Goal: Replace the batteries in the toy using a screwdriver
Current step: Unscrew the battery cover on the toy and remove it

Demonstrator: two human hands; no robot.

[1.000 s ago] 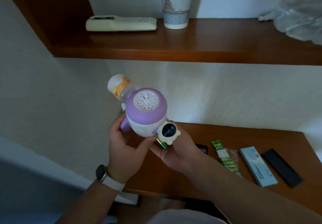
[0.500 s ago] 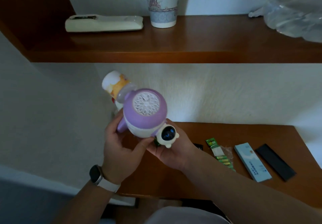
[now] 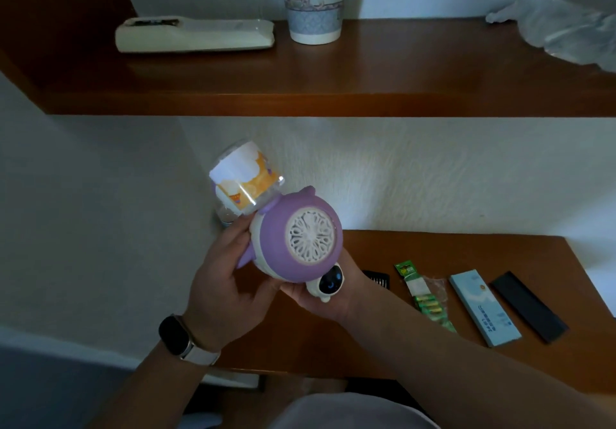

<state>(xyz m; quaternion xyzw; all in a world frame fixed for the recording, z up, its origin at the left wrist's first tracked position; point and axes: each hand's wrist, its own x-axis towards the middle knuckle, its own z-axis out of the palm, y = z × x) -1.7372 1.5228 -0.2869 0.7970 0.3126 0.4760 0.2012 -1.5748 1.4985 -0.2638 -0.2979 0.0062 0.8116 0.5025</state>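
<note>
Toy (image 3: 293,245) has tipped since 0.5 s ago, bottle (image 3: 243,182) swung higher. Left hand (image 3: 226,282) grips its side; right hand (image 3: 336,298) wraps its underside, fingers mostly hidden. Held over table (image 3: 333,345) left end; battery pack (image 3: 426,298) lies to the rt.

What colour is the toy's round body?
The toy is purple, with a white lacy grille; head view shows it.

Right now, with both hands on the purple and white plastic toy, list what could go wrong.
1. The purple and white plastic toy is held in the air near the brown wooden table's left edge by the left hand and right hand; a slip could send it to the floor.
2. Its clear labelled bottle is tilted; any liquid inside might leak.
</note>
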